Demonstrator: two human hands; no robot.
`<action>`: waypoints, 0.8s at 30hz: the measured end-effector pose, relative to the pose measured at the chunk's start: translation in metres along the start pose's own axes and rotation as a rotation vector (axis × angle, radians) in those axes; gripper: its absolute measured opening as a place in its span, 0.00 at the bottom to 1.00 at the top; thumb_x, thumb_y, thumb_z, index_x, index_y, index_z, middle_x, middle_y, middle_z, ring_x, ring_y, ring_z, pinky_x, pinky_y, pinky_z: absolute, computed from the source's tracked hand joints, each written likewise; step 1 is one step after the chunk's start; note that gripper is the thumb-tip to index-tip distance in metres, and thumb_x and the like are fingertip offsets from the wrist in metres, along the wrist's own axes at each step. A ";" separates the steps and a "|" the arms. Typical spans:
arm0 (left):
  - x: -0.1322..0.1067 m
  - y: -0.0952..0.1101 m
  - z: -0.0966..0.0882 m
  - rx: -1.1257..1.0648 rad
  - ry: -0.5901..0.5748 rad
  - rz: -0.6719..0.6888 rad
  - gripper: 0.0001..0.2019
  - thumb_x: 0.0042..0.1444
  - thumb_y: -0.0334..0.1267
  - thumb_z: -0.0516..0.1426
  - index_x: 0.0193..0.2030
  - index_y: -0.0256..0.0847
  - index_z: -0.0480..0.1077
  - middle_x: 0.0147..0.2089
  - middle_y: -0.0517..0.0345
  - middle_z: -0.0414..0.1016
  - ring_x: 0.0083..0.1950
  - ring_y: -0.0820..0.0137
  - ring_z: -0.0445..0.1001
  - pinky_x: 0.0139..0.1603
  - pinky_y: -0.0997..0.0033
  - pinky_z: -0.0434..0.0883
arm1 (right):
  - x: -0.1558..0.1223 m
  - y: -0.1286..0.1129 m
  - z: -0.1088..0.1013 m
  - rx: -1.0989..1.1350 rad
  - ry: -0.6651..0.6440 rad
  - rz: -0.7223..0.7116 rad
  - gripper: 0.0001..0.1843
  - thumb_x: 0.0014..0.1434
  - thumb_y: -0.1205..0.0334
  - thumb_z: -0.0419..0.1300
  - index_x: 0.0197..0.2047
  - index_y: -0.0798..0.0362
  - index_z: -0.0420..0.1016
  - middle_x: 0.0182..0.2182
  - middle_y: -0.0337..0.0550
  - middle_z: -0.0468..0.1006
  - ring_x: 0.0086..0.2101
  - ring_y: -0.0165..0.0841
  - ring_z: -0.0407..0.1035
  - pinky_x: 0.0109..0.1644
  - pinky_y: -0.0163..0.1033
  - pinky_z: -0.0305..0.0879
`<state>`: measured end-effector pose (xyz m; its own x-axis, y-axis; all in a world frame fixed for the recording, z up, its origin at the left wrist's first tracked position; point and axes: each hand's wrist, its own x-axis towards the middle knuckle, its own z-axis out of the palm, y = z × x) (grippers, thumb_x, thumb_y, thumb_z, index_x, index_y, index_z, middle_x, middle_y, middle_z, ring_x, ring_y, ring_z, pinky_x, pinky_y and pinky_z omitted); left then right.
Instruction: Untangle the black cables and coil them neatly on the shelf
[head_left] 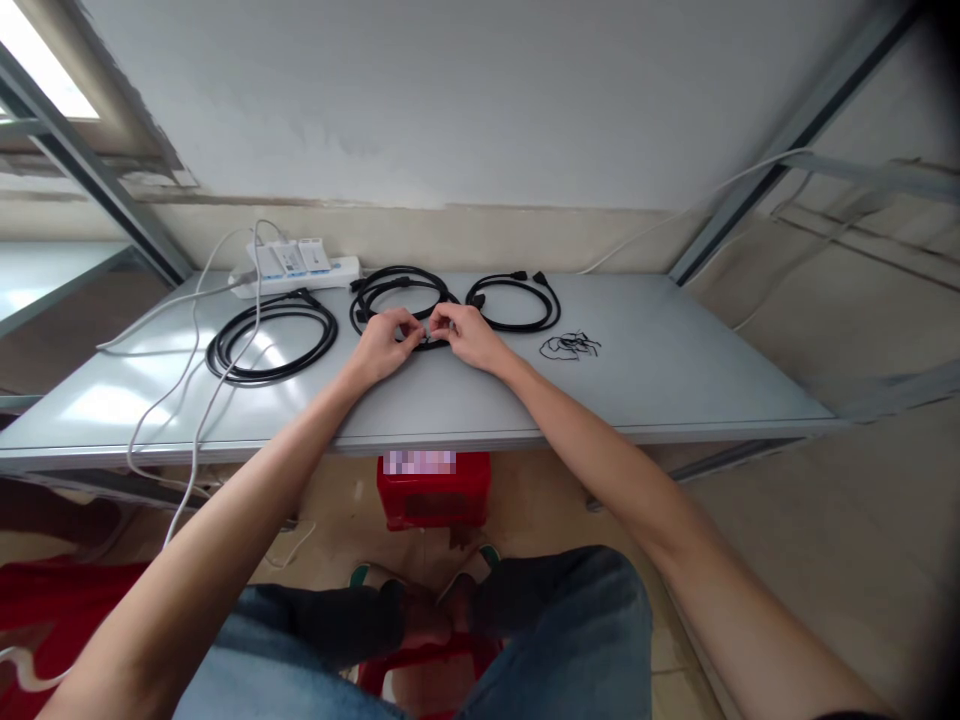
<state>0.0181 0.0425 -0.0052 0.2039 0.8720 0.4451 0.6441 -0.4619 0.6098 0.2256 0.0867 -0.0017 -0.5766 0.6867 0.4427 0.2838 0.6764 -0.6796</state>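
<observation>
Jeans (555, 610), left hand (382, 348), right hand (466, 335), both nearly closed, pinching black cable (390, 269)

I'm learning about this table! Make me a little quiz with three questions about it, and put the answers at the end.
1. True or false: the white power strip sits on the table.
2. Which hand is nearer the tangle of thin black string? A: the left hand. B: the right hand.
3. How many coiled black cables lie on the table?

Key: 1 true; 2 B; 3 three.
</observation>
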 end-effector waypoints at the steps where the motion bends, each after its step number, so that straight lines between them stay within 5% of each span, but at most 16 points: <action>1: 0.000 -0.001 0.000 0.011 0.001 0.002 0.12 0.63 0.47 0.58 0.36 0.42 0.77 0.40 0.51 0.84 0.43 0.61 0.78 0.46 0.60 0.74 | 0.000 0.000 0.000 -0.006 -0.011 -0.005 0.04 0.59 0.69 0.60 0.35 0.51 0.69 0.32 0.38 0.74 0.32 0.32 0.62 0.42 0.40 0.59; 24: 0.002 -0.006 0.004 0.095 -0.031 0.050 0.09 0.65 0.43 0.57 0.38 0.44 0.77 0.42 0.52 0.81 0.46 0.59 0.76 0.52 0.58 0.73 | 0.000 -0.006 0.002 0.077 -0.064 -0.001 0.03 0.59 0.65 0.60 0.35 0.50 0.68 0.33 0.40 0.77 0.36 0.35 0.67 0.43 0.40 0.63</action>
<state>0.0174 0.0475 -0.0109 0.2591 0.8534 0.4522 0.6995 -0.4887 0.5215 0.2227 0.0819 0.0009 -0.6254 0.6657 0.4071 0.2245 0.6532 -0.7232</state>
